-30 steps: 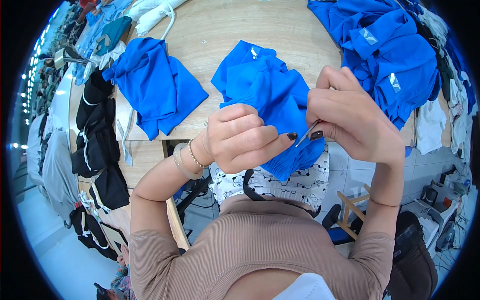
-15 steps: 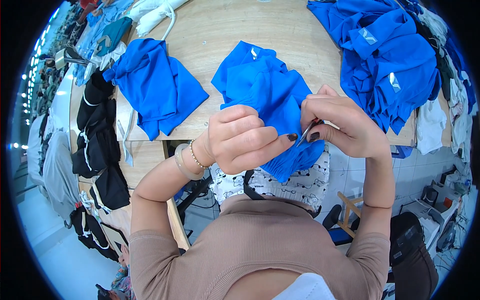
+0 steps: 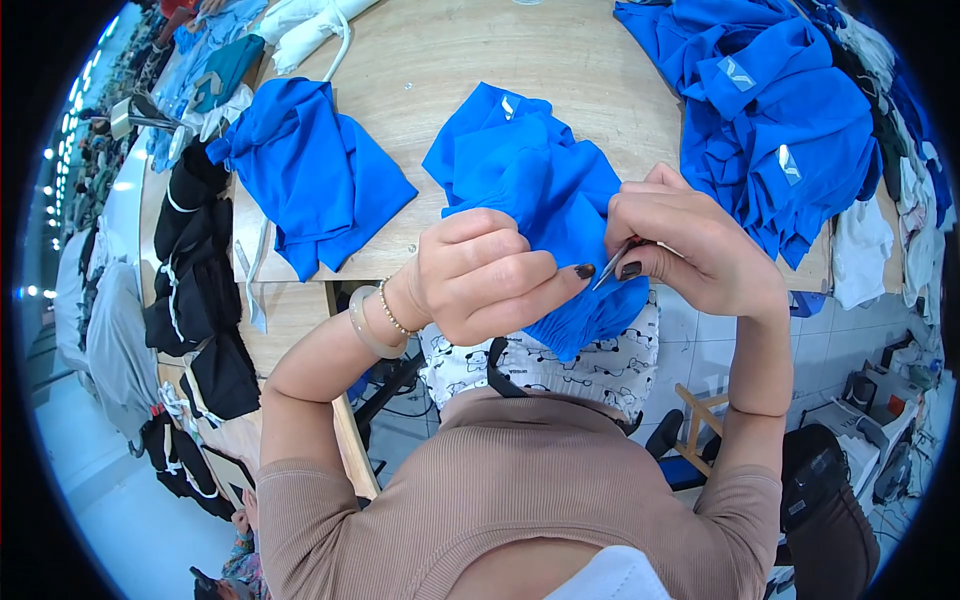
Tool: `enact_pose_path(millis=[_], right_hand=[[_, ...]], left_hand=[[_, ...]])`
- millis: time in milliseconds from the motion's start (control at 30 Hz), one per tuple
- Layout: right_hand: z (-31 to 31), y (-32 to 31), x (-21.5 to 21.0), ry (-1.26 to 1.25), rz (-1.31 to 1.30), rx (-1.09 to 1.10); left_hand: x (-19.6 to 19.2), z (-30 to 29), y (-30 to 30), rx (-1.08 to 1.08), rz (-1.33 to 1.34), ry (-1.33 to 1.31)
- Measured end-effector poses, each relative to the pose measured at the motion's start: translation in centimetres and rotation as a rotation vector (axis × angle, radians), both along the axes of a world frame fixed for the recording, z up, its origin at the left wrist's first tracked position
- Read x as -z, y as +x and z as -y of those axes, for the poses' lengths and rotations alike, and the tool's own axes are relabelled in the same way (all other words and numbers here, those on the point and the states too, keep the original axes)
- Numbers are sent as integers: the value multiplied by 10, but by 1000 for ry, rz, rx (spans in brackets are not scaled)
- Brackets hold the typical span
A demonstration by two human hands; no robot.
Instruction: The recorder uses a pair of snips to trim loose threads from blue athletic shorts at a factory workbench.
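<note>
A blue garment (image 3: 530, 165) with a gathered elastic edge lies bunched at the front of the table and hangs over its edge toward my lap. My left hand (image 3: 490, 278) is closed on the garment's near part, its forefinger and dark-nailed thumb area pointing to the right. Small thread snips (image 3: 612, 266) are gripped in my right hand (image 3: 690, 235), their blades angled down to the left, close to the cloth and the left fingertip. Whether a thread lies between the blades is too small to tell.
Another blue garment (image 3: 305, 175) lies to the left on the wooden table (image 3: 420, 55). A heap of blue garments (image 3: 770, 130) fills the right side. Black bundled cloth (image 3: 200, 270) hangs at the left edge. A person's hand (image 3: 245, 512) shows at lower left.
My right hand has shifted slightly to the right with the snips. The left hand and the garment have barely moved.
</note>
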State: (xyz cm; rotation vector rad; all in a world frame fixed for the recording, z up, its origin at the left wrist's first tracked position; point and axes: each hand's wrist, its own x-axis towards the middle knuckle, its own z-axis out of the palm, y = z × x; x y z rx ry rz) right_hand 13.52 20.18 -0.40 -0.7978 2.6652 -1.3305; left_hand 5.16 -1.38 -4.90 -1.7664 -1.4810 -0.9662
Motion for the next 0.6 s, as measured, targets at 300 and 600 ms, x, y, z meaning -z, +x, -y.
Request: enact_pose_path(millis=[300,600], right_hand=[[0,1,1,-1,-10,9],[3,3,-2,34,-40,25]], left_hand=[[1,0,0,-6,-5,13],[0,1,-1,-6,16,5]])
